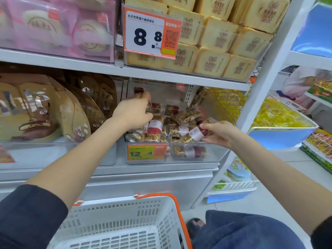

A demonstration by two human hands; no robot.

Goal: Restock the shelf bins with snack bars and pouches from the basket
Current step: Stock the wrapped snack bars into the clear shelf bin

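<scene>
snack bars (161, 126) in clear wrappers with red and white labels lie piled in a clear bin (212, 155) at the centre of the frame, on the middle shelf (161, 170). an orange price tag (147, 152) reading 12.4 is fixed to the bin's front wall. the left hand (133, 112) reaches into the bin from the left, its fingers curled around one bar (150, 106) at the back of the pile. the right hand (218, 133) is at the bin's front right edge, pinching another bar (195, 134) between thumb and fingers, just above the rim. both forearms are bare, with dark sleeves at the lower corners of the frame. a white basket (115, 221) with an orange handle (177, 209) sits at the bottom centre, below the shelf; what lies in it cannot be told. to the left of the bin, brown pouches (53, 112) stand in a neighbouring bin. on the upper shelf, pale yellow packs (221, 38) are stacked behind a price card (150, 33) reading 8.8, and pink packs (53, 26) fill the upper left.
</scene>
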